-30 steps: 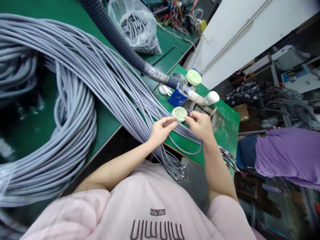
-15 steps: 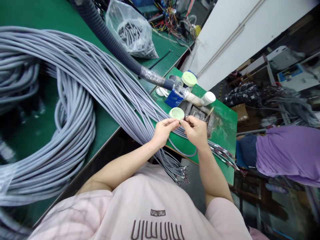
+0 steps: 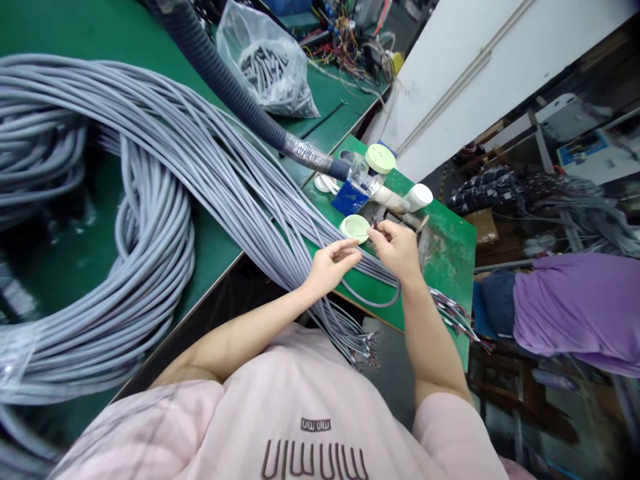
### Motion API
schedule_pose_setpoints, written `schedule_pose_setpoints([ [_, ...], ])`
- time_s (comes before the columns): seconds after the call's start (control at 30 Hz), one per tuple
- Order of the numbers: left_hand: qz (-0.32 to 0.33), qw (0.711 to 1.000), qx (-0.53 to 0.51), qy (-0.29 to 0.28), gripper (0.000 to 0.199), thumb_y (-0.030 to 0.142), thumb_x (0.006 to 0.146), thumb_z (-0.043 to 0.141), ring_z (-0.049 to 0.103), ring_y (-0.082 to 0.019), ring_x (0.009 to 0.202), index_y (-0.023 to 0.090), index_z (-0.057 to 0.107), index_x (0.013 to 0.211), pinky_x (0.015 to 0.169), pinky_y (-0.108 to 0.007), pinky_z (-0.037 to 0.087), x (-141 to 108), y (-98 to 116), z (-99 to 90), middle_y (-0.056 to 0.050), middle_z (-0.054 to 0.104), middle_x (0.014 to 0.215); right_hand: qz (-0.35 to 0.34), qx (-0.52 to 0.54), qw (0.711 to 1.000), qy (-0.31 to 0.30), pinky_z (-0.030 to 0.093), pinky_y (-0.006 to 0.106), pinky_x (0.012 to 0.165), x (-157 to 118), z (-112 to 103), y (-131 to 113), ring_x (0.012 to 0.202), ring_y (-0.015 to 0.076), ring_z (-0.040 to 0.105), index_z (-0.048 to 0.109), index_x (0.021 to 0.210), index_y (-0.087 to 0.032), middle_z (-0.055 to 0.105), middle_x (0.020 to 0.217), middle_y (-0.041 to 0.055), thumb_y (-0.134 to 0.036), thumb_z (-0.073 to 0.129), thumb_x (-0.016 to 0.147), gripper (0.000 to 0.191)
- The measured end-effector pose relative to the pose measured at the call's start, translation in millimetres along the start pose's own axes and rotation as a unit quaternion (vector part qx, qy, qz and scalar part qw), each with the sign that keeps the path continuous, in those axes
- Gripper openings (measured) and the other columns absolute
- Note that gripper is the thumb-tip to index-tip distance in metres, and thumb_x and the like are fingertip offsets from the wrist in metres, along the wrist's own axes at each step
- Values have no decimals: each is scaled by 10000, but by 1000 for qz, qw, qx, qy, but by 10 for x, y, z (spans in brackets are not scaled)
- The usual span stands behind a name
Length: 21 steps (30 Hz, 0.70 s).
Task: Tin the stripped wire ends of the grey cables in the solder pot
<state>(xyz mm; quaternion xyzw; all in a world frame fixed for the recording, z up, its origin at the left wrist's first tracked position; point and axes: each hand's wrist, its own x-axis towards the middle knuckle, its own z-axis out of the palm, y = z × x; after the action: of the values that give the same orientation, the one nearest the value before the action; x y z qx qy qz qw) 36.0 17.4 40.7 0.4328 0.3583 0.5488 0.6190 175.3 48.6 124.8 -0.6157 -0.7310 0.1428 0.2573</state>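
Observation:
Grey cables (image 3: pixel 260 220) run in a thick bundle across the green bench. My right hand (image 3: pixel 397 250) pinches the thin dark wires (image 3: pixel 376 224) at one cable's end, beside a pale green dish (image 3: pixel 355 228). A looped grey cable (image 3: pixel 380 305) hangs below that hand. To its left, my left hand (image 3: pixel 333 267) has its fingers apart, with nothing visible between them, just below the dish. Stripped cable ends (image 3: pixel 453 313) lie at the bench's right side, and more ends (image 3: pixel 363 347) hang near my lap.
A ribbed hose (image 3: pixel 250 107) ends by a blue box (image 3: pixel 351 198). Near it stand a yellow-green lid (image 3: pixel 381 159) and a white jar (image 3: pixel 419 197). A plastic bag (image 3: pixel 270 67) holds cut pieces. A person in purple (image 3: pixel 575 307) is at the right.
My hands have come apart: the right one moved slightly up and right with the wires, and the left one let go and opened. The looped cable shifted slightly right.

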Motion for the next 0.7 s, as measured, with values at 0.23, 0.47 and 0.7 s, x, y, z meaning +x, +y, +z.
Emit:
schedule_pose_setpoints([
  [0.23,252,831,472,-154,243,331,912,515,608,-214,955,194,657,1054,885,-410,379,-150,-233,-239,-58,722,969,43,-199,975,-85,294,268,562,471,100,293,592,151,496,569,583,-177,593,591,25,-296,553,776,228],
  [0.47,284,805,496,-158,241,295,919,466,596,-199,924,205,658,1034,933,-407,350,-146,-310,-228,-56,714,942,67,-310,932,-176,401,287,675,609,258,293,824,240,646,704,790,-178,727,867,112,-322,530,818,228],
  [0.7,255,836,456,-168,232,289,891,481,598,-208,937,237,666,1022,975,-422,342,-148,-321,-237,-64,707,954,66,-336,919,-197,441,300,722,646,343,296,922,278,667,721,875,-170,735,961,149,-300,534,825,233],
])
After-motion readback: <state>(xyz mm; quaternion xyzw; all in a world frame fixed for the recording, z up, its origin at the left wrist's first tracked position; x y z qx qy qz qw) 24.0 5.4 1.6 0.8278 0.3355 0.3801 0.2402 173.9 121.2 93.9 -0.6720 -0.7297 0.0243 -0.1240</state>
